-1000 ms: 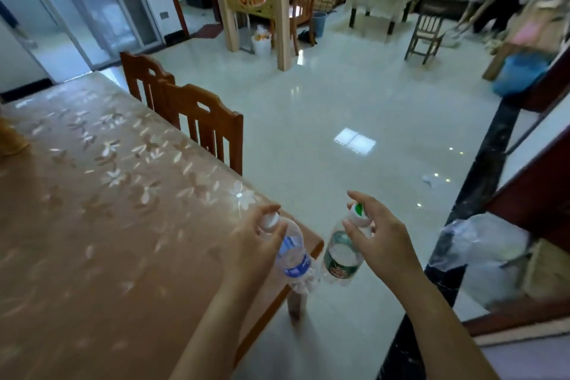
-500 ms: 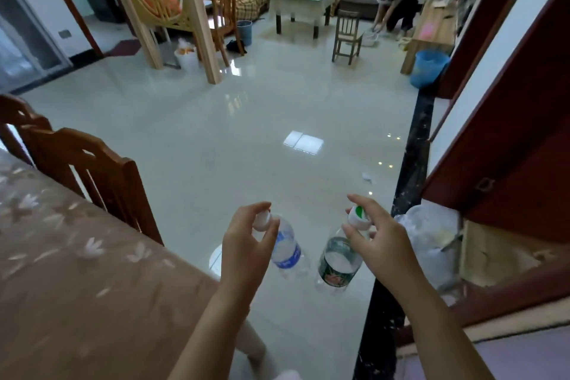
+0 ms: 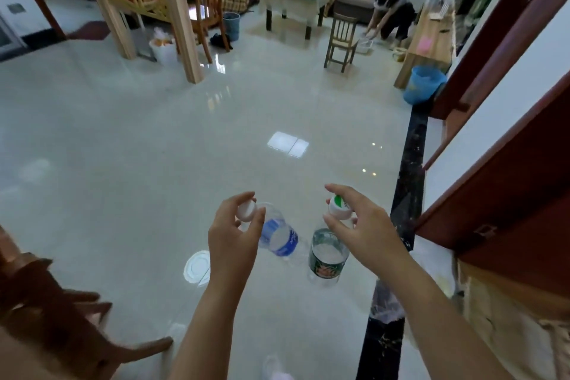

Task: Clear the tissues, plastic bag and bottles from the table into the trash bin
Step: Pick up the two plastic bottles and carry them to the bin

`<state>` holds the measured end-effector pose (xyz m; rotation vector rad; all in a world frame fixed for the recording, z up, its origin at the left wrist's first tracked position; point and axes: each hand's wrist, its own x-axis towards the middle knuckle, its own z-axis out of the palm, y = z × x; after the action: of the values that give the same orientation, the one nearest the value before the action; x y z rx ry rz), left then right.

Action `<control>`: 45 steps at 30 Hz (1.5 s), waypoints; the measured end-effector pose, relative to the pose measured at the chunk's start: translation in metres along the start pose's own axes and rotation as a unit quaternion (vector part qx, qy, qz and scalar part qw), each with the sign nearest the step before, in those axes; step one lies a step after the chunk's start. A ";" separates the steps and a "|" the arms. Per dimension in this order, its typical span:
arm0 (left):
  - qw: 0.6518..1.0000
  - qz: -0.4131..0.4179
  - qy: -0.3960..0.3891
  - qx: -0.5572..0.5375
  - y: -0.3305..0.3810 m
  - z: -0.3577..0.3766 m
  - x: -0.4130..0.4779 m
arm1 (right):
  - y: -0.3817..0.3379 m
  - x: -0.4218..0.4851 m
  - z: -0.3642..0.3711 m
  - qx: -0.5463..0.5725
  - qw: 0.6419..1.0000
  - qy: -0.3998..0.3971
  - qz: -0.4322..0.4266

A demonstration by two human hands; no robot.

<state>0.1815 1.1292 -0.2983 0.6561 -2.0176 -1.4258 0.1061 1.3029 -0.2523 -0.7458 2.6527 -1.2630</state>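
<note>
Above the glossy floor (image 3: pixel 154 148), two bottles: blue-labelled bottle (image 3: pixel 279 236) pinched in left hand (image 3: pixel 233 236), green-labelled bottle (image 3: pixel 327 254) in right hand (image 3: pixel 365 230).

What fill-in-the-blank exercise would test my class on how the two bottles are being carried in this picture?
1. The left hand holds the bottle with the ____ label.
2. The right hand has its grip on the cap of the bottle with the ____ label.
3. Each bottle is held by its ____.
4. Both bottles hang over the ____.

Missing words: blue; green; cap; floor
</note>
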 end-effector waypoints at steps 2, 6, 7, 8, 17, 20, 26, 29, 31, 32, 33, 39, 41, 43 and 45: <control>1.000 -0.004 0.009 -0.003 0.000 0.002 0.030 | -0.004 0.033 0.004 -0.003 1.000 -0.006 -0.015; 0.999 -0.020 0.040 0.005 -0.007 -0.002 0.072 | -0.005 0.084 0.021 0.002 0.999 -0.023 -0.030; 0.998 -0.025 0.052 0.003 -0.010 -0.004 0.080 | -0.006 0.097 0.027 0.005 0.999 -0.034 -0.033; 0.997 -0.031 0.064 0.004 -0.013 -0.005 0.088 | -0.006 0.109 0.033 0.009 0.998 -0.048 -0.038; 0.985 -0.057 0.156 0.052 -0.038 0.005 0.193 | -0.007 0.261 0.084 0.055 0.984 -0.134 -0.104; 0.982 -0.048 0.166 0.070 -0.035 0.015 0.247 | -0.012 0.321 0.089 0.063 0.977 -0.148 -0.137; 0.971 -0.031 0.218 0.091 -0.029 0.003 0.328 | -0.046 0.423 0.115 0.070 0.959 -0.182 -0.204; 0.958 -0.040 0.265 0.098 -0.039 -0.023 0.354 | -0.069 0.458 0.148 0.073 0.948 -0.216 -0.223; 0.949 -0.053 0.294 0.098 -0.051 -0.043 0.370 | -0.085 0.475 0.175 0.081 0.939 -0.246 -0.228; 0.944 -0.061 0.310 0.098 -0.059 -0.054 0.377 | -0.094 0.483 0.190 0.085 0.934 -0.258 -0.231; 0.938 -0.068 0.324 0.099 -0.067 -0.065 0.385 | -0.103 0.492 0.206 0.088 0.930 -0.267 -0.235; 0.917 -0.090 0.379 0.080 -0.112 -0.152 0.450 | -0.170 0.540 0.306 0.096 0.912 -0.306 -0.254; 0.913 -0.090 0.390 0.079 -0.121 -0.189 0.474 | -0.202 0.554 0.343 0.086 0.904 -0.325 -0.265; 0.909 -0.091 0.400 0.079 -0.129 -0.229 0.495 | -0.238 0.567 0.379 0.077 0.894 -0.346 -0.274; 0.904 -0.093 0.408 0.094 -0.139 -0.268 0.514 | -0.274 0.577 0.414 0.078 0.883 -0.362 -0.288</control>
<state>0.0110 0.5586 -0.2704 1.3004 -1.4353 -0.8189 -0.1680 0.5925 -0.2518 -1.6616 1.7527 -0.9812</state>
